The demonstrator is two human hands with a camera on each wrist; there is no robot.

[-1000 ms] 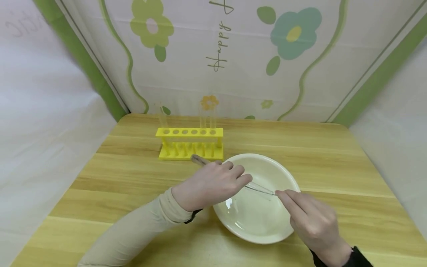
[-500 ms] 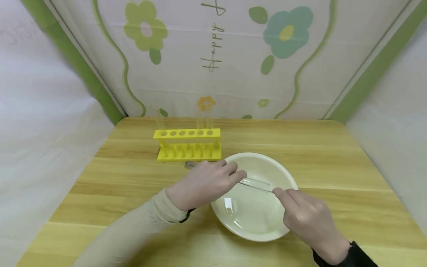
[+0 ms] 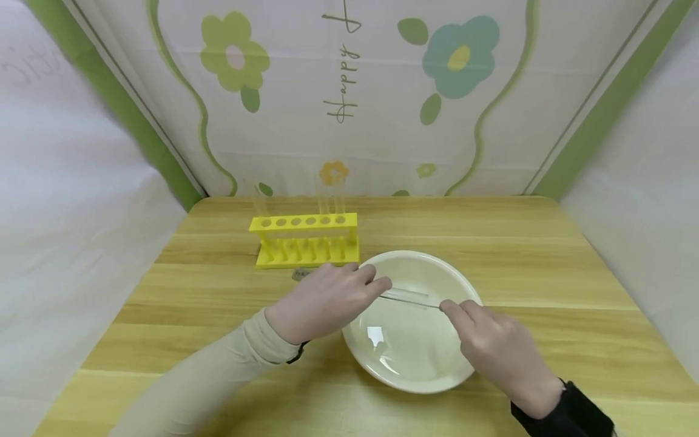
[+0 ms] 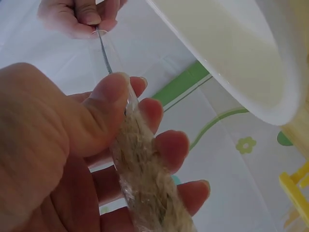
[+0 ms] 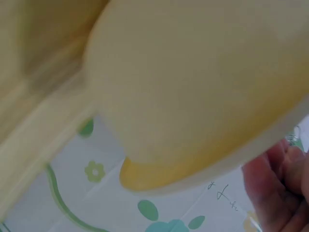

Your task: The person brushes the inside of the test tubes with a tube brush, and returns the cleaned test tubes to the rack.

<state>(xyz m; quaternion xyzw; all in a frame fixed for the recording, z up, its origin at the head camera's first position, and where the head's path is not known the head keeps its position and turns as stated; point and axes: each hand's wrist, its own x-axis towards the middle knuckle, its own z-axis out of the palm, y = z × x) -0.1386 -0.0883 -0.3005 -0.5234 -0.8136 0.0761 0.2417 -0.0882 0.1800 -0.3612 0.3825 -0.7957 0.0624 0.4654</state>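
Note:
In the head view, my left hand (image 3: 327,300) grips a clear test tube (image 3: 408,294) over the left part of a white bowl (image 3: 415,385). Inside the tube is a test tube brush, whose pale bristles (image 4: 149,179) show along the left palm in the left wrist view. Its bristled tip (image 3: 300,275) shows left of that hand in the head view. My right hand (image 3: 494,346), over the bowl's right rim, pinches the brush's thin twisted wire (image 3: 409,301) just beyond the tube's mouth (image 4: 100,33). In the right wrist view the bowl covers most of the work.
A yellow test tube rack (image 3: 306,223) stands behind the left hand, with one clear tube (image 3: 260,203) at its left end and two at its right. Glossy reflections lie inside the bowl. A printed curtain (image 3: 382,139) closes off the wooden table's (image 3: 546,261) back; white sheets flank it.
The whole head view has shifted slightly left. A little more wire shows between the tube's mouth and the right fingers, and less bristle sticks out left of the left hand.

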